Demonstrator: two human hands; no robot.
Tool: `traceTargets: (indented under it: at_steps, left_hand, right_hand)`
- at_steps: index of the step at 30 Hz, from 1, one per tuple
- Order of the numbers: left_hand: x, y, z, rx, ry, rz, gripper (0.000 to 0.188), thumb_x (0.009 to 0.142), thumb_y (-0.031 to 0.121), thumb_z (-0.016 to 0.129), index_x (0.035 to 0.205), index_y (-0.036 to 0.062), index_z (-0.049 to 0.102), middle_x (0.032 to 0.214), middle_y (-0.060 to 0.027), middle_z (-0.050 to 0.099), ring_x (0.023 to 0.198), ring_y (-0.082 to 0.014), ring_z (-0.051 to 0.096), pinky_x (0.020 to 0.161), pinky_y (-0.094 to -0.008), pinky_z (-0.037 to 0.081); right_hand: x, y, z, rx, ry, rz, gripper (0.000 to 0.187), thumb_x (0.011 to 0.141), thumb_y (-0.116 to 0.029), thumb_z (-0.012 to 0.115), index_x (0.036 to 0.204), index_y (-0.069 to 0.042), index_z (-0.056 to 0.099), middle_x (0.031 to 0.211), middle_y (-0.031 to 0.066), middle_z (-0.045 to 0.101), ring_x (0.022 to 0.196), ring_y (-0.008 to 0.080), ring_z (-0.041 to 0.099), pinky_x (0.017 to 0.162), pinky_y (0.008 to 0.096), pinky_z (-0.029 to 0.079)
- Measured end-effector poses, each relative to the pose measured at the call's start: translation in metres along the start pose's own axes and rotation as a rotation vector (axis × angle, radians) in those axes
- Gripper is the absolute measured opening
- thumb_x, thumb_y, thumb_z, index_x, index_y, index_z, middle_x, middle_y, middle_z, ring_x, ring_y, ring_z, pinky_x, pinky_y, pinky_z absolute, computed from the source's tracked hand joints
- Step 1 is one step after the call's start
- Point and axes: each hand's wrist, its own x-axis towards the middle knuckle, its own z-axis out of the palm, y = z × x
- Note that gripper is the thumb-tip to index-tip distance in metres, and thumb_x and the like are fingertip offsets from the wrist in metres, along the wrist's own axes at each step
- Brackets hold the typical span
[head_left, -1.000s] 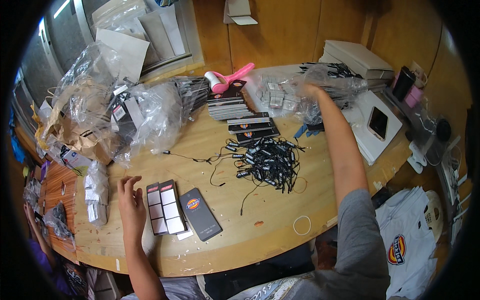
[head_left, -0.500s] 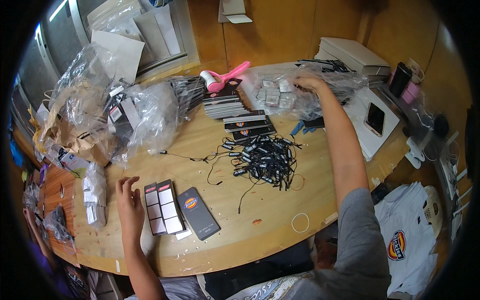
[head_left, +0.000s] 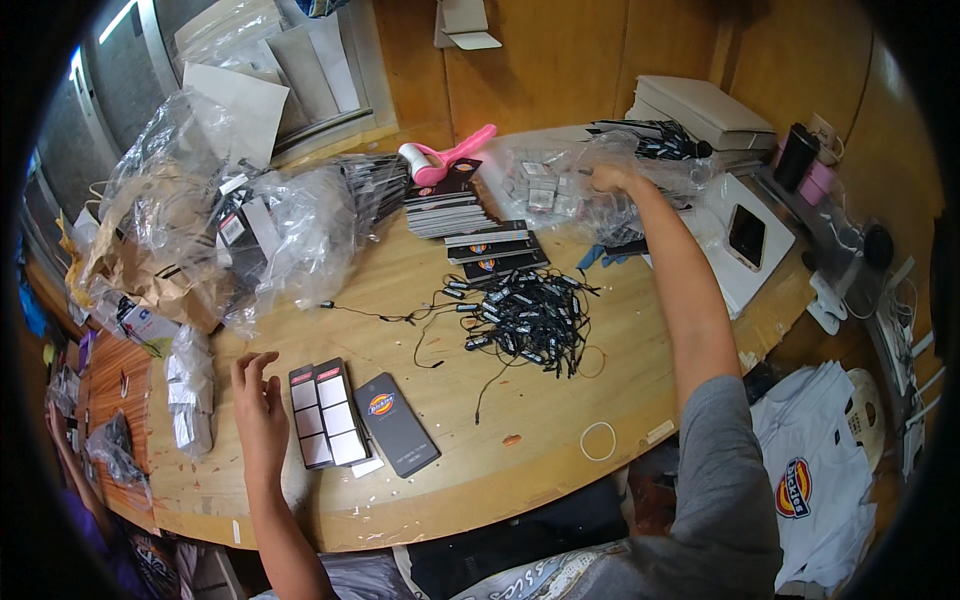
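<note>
My left hand (head_left: 258, 405) hovers at the left of the table with fingers apart and nothing in them. Just right of it lie two black tags with white label panels (head_left: 328, 415), overlapping side by side. Next to these, a dark grey hang tag (head_left: 397, 425) with a coloured logo rests at a slant. Across the table, my right hand (head_left: 612, 180) is closed on crumpled clear plastic, a plastic bag (head_left: 650, 180); its fingertips are partly hidden. Small packs of white labels (head_left: 542, 188) sit beside it under the film. A tangled heap of black tag strings (head_left: 525, 320) occupies the middle.
Stacked black tags (head_left: 450, 213) and a pink lint roller (head_left: 445, 160) lie at the back. Plastic bags (head_left: 310, 220) crowd the left, with wrapped white packs (head_left: 190, 390) in front. A phone (head_left: 747, 237) lies on white sheets at right. A rubber band (head_left: 599, 441) is near the front edge.
My right hand has shifted a little to the left, dragging the plastic with it and uncovering more of the black strings behind. My left hand has stayed put.
</note>
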Motion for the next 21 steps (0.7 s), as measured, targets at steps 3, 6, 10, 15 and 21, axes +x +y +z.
traceTargets:
  at_steps: [3, 6, 10, 15, 21]
  left_hand:
    - [-0.003, -0.002, -0.002, -0.007, 0.015, -0.011, 0.029, 0.075, -0.011, 0.039, 0.098, 0.0036, 0.048, 0.099, -0.0124, 0.042, 0.080, -0.0253, 0.048, 0.060, -0.0295, 0.041]
    - [-0.002, 0.000, -0.001, -0.022, 0.001, -0.006, 0.030, 0.074, -0.011, 0.039, 0.099, 0.0034, 0.048, 0.100, -0.0125, 0.042, 0.079, -0.0255, 0.048, 0.060, -0.0294, 0.041]
    - [-0.001, 0.001, -0.003, -0.012, 0.012, 0.005, 0.029, 0.074, -0.011, 0.039, 0.099, 0.0035, 0.048, 0.100, -0.0127, 0.042, 0.078, -0.0257, 0.049, 0.060, -0.0295, 0.041]
    - [-0.003, 0.000, -0.006, -0.010, 0.012, -0.018, 0.029, 0.074, -0.011, 0.039, 0.098, 0.0035, 0.047, 0.101, -0.0127, 0.042, 0.078, -0.0256, 0.049, 0.060, -0.0297, 0.041]
    - [-0.002, 0.005, -0.007, -0.044, 0.041, 0.007, 0.030, 0.074, -0.012, 0.040, 0.098, 0.0038, 0.047, 0.101, -0.0126, 0.042, 0.077, -0.0252, 0.049, 0.061, -0.0300, 0.042]
  right_hand:
    - [-0.015, -0.023, -0.007, 0.545, -0.122, 0.103, 0.046, 0.072, -0.026, 0.057, 0.113, -0.011, 0.042, 0.107, 0.0155, 0.050, 0.101, 0.0256, 0.045, 0.083, 0.0328, 0.037]
    - [-0.018, -0.031, -0.018, 0.077, -0.139, -0.055, 0.059, 0.065, -0.033, 0.063, 0.114, -0.010, 0.040, 0.110, 0.0152, 0.048, 0.102, 0.0270, 0.045, 0.083, 0.0326, 0.037]
    - [-0.004, -0.031, -0.007, 0.120, -0.119, 0.225, 0.072, 0.058, -0.038, 0.067, 0.118, -0.011, 0.037, 0.115, 0.0156, 0.044, 0.104, 0.0287, 0.043, 0.083, 0.0329, 0.038]
    - [-0.013, -0.044, -0.016, 0.233, -0.200, 0.132, 0.075, 0.057, -0.033, 0.068, 0.120, -0.012, 0.035, 0.117, 0.0153, 0.042, 0.104, 0.0271, 0.044, 0.085, 0.0328, 0.038]
    - [-0.003, -0.025, -0.006, 0.257, -0.207, 0.031, 0.064, 0.059, -0.031, 0.067, 0.115, -0.015, 0.042, 0.115, 0.0135, 0.044, 0.103, 0.0250, 0.044, 0.084, 0.0292, 0.038]
